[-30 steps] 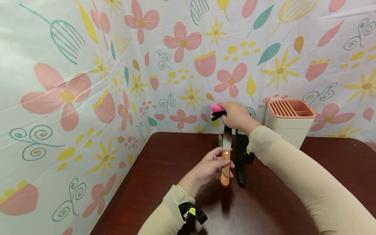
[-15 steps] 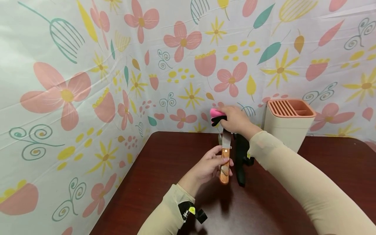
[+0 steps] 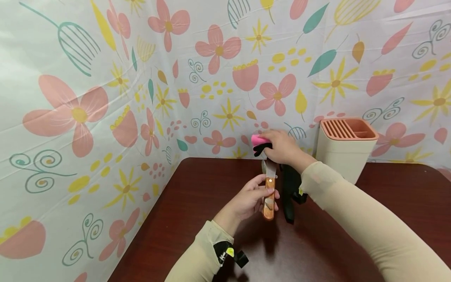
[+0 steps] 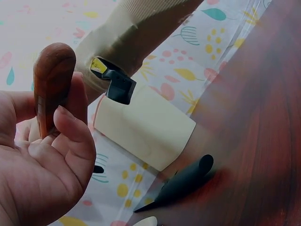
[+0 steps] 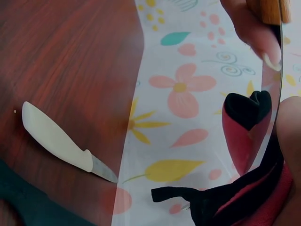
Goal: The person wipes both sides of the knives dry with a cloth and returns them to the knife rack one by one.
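In the head view my left hand [image 3: 246, 199] grips the wooden handle of a knife [image 3: 269, 205], its metal blade pointing up and away. The rounded handle end also shows between thumb and fingers in the left wrist view. My right hand [image 3: 283, 148] pinches a folded pink and black cloth [image 3: 260, 141] around the upper blade, hiding the tip. Seen from the right wrist, the cloth [image 5: 237, 141] hangs beside the thin blade edge. A white-handled knife [image 5: 56, 139] lies on the table below, mostly hidden behind the held knife in the head view.
A long black-handled item [image 3: 289, 196] lies on the dark wooden table [image 3: 211, 184], right of the held knife; its far part is hidden by my right arm. A cream knife block [image 3: 345, 156] with an orange slotted top stands at the back right, before a flowered cloth wall.
My right hand and the cloth have slid down along the blade towards the handle, so less bare metal shows. My left hand keeps its grip and has barely shifted.
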### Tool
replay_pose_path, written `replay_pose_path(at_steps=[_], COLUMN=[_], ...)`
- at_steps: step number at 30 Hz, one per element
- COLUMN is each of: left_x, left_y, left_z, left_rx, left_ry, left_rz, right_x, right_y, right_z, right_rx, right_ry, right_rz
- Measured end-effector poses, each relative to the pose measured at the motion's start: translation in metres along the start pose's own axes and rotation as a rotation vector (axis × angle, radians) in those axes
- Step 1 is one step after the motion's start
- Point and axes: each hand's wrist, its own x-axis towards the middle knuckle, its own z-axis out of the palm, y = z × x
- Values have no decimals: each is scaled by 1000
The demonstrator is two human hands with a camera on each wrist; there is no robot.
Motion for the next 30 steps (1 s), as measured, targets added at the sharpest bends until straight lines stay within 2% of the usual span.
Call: replay_pose_path(at_steps=[8,30], left_x=[0,0], left_y=[1,-2], left_z=[0,-5], left_rx=[1,-11], left_ry=[8,23], left_rz=[2,-15], right_x=[-9,-22], right_y=[-5,-7], right_z=[-1,7], right_rx=[12,32], right_ry=[-37,-34], right_rz=[31,6])
